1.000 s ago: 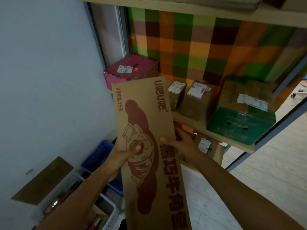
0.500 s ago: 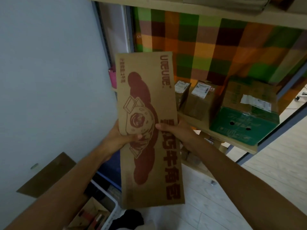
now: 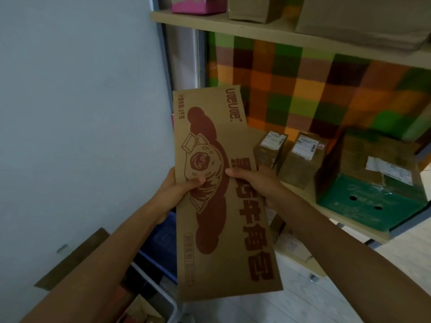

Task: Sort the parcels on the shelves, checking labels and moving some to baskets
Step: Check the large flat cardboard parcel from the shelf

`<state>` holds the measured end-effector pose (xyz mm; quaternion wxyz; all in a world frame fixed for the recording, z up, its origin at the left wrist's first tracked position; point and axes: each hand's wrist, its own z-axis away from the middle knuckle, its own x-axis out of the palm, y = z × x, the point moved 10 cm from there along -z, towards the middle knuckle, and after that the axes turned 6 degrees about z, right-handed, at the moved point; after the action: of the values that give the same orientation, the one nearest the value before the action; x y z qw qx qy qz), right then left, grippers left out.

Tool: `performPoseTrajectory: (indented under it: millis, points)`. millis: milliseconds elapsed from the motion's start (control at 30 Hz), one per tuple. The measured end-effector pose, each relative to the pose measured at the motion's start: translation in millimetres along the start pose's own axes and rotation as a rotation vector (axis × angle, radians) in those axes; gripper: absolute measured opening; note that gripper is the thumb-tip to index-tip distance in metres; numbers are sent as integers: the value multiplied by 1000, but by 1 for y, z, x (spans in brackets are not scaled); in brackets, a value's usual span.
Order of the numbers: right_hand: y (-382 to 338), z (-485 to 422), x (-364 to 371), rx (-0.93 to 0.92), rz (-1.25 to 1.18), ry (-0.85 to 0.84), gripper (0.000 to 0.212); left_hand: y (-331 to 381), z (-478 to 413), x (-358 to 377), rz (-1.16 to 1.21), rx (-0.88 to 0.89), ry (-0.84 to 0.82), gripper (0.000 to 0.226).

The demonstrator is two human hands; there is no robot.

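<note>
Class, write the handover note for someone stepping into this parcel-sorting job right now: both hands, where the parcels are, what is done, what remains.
Left hand: grips the flat printed carton at its left edge, thumb on the front.
Right hand: grips its right edge.
Middle shelf: small labelled box, second labelled box, green box.
Pink box on the upper shelf. Blue basket below the carton.
Done: carton in hand, off the shelves.
Left: no shipping label shows on this face; find it, shelve or basket the carton, check the rest.
</note>
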<state>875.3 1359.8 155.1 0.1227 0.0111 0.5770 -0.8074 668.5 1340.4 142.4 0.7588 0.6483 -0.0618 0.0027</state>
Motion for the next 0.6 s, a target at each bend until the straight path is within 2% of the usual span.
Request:
performPoseTrajectory:
  millis: [33,100,167,267,433,533,600]
  points:
    - [-1,-3,7,15,3,-5,36,-2,1,-8,-2,-13,22,72]
    - [-4,-12,27,37,5,-33,35,0,4,-26,-17,-20,59,42]
    - [-7,-25,54,65,12,-93,47,2,8,-48,-21,-31,112,25]
    - [-12,-43,83,95,21,-146,68,8,9,-73,-42,-41,156,27]
    - [-40,-77,130,8,65,-144,93,18,7,-129,-51,-29,253,28]
    - [-54,-87,154,5,87,-174,72,17,2,-156,-37,-45,293,35]
    - [-59,-94,168,5,96,-198,58,13,0,-172,-3,-66,325,53]
